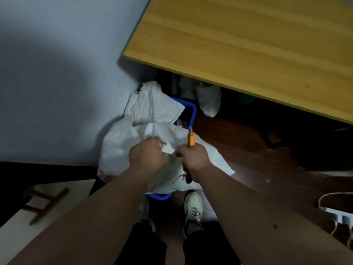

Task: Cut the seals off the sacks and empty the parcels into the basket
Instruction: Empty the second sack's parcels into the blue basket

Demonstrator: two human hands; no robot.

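Note:
A white woven sack (118, 148) lies over the blue basket (192, 111) on the floor in front of my feet. My left hand (146, 156) grips a bunched fold of the sack near its top. Close beside it, my right hand (193, 157) holds an orange utility knife (190, 139) that points up and away from me, and it also seems to pinch the sack. A second crumpled white sack (152, 104) hangs over the basket's far side. Something pink shows inside the basket, mostly hidden.
A yellow wooden table (248, 44) overhangs at the upper right, with a white bag (209, 99) beneath it. A wall stands to the left. A pale board with a small wooden frame (45, 203) lies at the lower left. A white power strip (338, 215) sits at the right.

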